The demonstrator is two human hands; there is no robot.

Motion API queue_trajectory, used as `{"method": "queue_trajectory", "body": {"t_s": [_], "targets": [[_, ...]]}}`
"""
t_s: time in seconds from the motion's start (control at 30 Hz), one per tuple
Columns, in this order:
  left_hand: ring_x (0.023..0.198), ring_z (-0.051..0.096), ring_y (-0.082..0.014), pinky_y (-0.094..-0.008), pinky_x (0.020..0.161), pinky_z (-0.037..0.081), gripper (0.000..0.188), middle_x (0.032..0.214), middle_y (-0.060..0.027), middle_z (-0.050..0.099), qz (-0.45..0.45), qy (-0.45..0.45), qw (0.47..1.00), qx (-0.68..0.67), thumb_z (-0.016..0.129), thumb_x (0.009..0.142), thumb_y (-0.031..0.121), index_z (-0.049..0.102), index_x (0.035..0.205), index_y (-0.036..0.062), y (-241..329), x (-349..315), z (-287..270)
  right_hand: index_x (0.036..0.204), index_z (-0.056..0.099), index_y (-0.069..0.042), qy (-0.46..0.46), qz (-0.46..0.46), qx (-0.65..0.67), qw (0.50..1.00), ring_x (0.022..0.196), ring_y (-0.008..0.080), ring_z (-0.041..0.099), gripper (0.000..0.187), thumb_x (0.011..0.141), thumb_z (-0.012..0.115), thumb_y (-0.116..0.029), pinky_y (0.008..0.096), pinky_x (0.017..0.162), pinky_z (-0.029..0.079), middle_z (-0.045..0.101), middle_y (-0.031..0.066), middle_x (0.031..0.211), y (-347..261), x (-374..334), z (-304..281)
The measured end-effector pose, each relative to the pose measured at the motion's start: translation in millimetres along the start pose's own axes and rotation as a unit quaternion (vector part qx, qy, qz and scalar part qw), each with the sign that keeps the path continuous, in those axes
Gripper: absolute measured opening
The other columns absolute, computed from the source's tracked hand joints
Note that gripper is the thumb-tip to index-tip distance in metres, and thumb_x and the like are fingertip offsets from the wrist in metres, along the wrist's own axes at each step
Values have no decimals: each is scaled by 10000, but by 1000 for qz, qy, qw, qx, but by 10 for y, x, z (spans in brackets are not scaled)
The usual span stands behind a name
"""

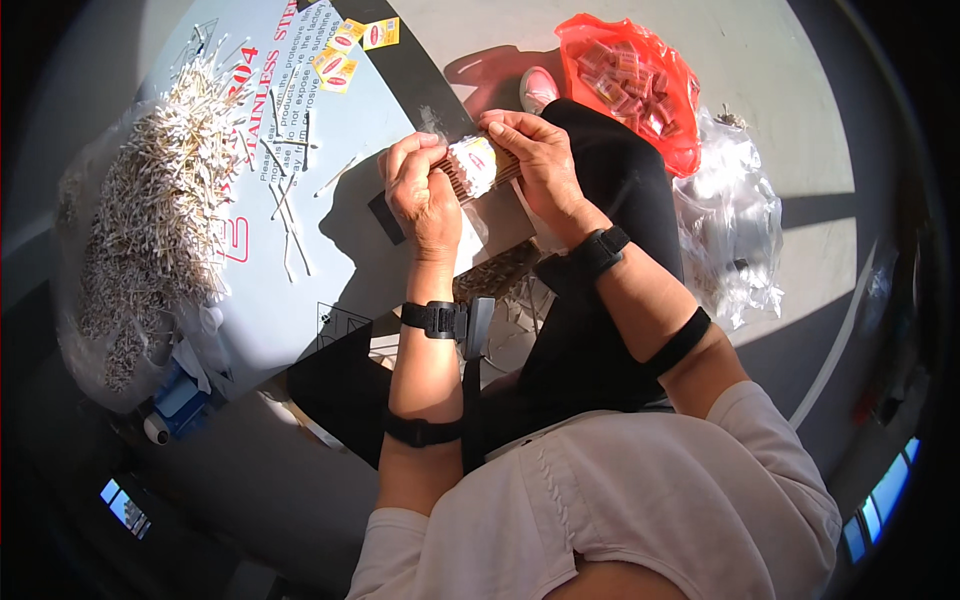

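Note:
Between my two hands is a small flat pack of cotton swabs (474, 165), with brown sticks, white tips and a yellow, white and red label card. My left hand (422, 190) pinches its left end, fingers curled. My right hand (540, 160) grips the right end, with the thumb and forefinger near the upper edge. Left of my hands, a large heap of loose white-tipped cotton swabs (165, 190) spills from a clear plastic bag (75, 215) onto the table. Several yellow and white label cards (381, 33) lie at the table's far edge.
Several dark sticks (290, 230) and a single light swab (338, 177) lie on the film-covered table (290, 290). To the right, a red plastic bag (685, 90) holds several small packs (620, 75), beside a clear plastic bag (735, 220). A blue box (182, 395) stands below the heap.

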State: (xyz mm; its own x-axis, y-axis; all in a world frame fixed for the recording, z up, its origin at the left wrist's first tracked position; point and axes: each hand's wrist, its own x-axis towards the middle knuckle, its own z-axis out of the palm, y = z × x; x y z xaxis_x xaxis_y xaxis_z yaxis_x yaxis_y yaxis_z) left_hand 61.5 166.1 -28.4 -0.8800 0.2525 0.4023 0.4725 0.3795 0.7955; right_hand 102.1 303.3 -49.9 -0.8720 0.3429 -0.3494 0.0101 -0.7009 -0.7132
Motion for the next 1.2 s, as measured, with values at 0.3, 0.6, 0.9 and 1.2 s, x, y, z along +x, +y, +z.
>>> {"method": "queue_trajectory", "body": {"t_s": [0.3, 0.6, 0.9, 1.2], "targets": [[1020, 597, -280, -378, 899, 483, 229, 1105, -153, 616, -59, 53, 986, -145, 480, 832, 84, 615, 977, -31, -35, -14, -85, 1030, 680, 16, 9, 35, 22, 999, 848, 145, 652, 146, 919, 649, -73, 284, 794, 536, 698, 64, 957, -19, 13, -27], [1044, 589, -267, -351, 930, 462, 189, 1110, -163, 615, -82, 104, 950, -284, 494, 955, 125, 594, 1019, -23, -23, -15, -111, 1075, 675, -16, -34, 25, -41, 998, 948, 163, 639, 181, 944, 618, -128, 304, 886, 510, 682, 54, 1040, -54, 65, -209], [1120, 565, -250, -332, 971, 438, 187, 1178, -165, 591, -116, 140, 891, -416, 474, 982, 75, 568, 1104, -31, -78, -62, -106, 1132, 642, -21, 33, 28, -99, 994, 1013, 184, 617, 229, 963, 596, -167, 323, 939, 489, 660, 69, 1101, -90, -62, -30], [1118, 572, -267, -338, 967, 443, 195, 1175, -178, 589, -114, 165, 870, -451, 479, 979, 55, 568, 1130, -31, -70, -63, -91, 1164, 629, -36, 52, 49, -100, 992, 1030, 182, 608, 265, 967, 590, -209, 340, 958, 476, 649, 54, 1122, -104, 6, -179]]}}
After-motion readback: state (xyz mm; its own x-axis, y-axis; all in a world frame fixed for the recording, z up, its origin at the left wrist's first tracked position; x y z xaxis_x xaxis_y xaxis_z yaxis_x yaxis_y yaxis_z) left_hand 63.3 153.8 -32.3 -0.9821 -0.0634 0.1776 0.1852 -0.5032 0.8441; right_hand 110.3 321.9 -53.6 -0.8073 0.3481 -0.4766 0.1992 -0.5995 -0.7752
